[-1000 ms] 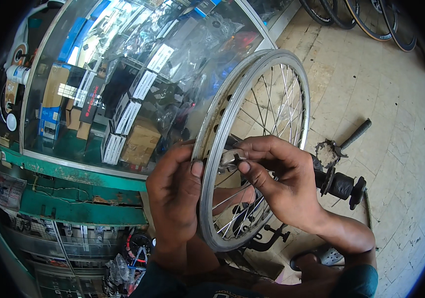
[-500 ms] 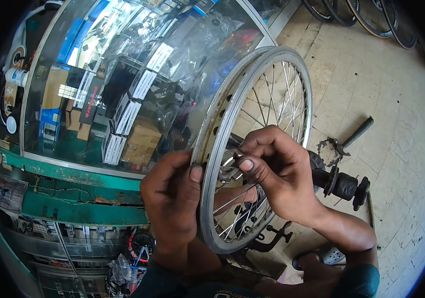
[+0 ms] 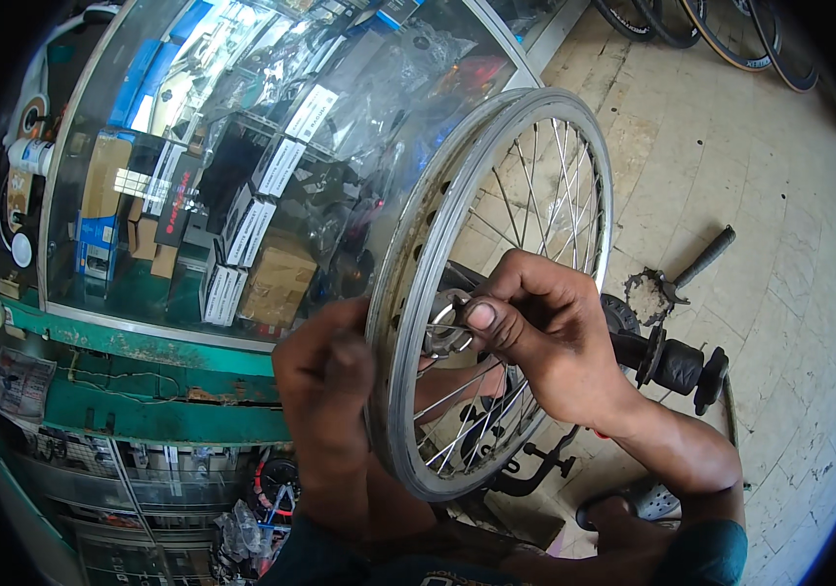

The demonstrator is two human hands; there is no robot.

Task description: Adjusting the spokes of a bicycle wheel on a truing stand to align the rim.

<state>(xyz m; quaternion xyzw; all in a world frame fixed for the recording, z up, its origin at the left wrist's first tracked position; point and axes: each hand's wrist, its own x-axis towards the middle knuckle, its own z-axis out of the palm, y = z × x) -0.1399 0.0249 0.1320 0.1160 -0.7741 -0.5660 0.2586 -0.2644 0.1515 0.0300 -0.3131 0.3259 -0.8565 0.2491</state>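
A bicycle wheel (image 3: 589, 146) with a bare grey rim and thin silver spokes stands upright in front of me. My right hand (image 3: 560, 337) reaches inside the rim, its thumb and curled fingers pinching a round, notched metal spoke wrench (image 3: 442, 337) beside a spoke close to the rim. To the left of the rim is my left hand (image 3: 325, 391), its thumb smeared by motion and lifted off the rim. Its fingertips lie at the rim's left side, partly hidden.
A black stand part with a knob (image 3: 677, 363) sticks out right of the wheel. Beyond it on the tiled floor lies a chainring with crank (image 3: 657, 293). A glass display case (image 3: 291, 195) with boxes stands left, above a green ledge (image 3: 145, 391). Bicycle wheels (image 3: 731, 39) stand far right.
My left thumb has come off the rim and moved left. The rim's near edge has shifted slightly left. My right hand keeps its pinch on the spoke wrench, tilting a little.
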